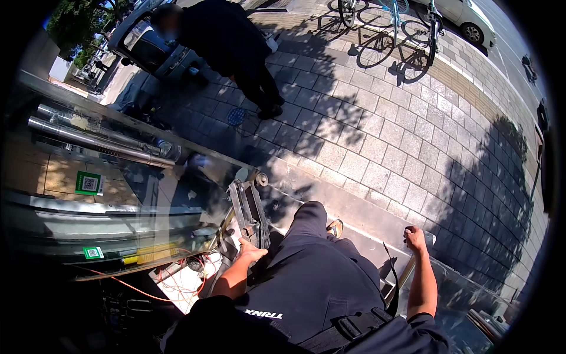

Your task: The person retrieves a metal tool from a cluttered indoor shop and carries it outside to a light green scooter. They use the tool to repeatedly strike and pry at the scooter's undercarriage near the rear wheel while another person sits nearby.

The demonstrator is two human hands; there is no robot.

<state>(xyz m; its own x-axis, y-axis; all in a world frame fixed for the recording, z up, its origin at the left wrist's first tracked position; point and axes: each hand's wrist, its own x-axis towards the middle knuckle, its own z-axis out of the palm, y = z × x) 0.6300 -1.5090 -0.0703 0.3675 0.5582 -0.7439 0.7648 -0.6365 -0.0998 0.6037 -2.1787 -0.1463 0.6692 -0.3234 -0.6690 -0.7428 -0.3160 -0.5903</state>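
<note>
White lettering runs across the chest of the wearer's dark shirt. At the glass panel on the left, a green-framed card shows a square black-and-white code; a smaller green-and-white card below it bears a similar code.

Beyond the right hand, the paving lies open — a hand could pass as far as the bicycles at its far edge. The left hand has less room: a dark metal frame stands just ahead, the glass case walls off the left, and orange cord lies tangled nearby. Farther off, a stooping person and blue stool obstruct the paving's left part.
</note>
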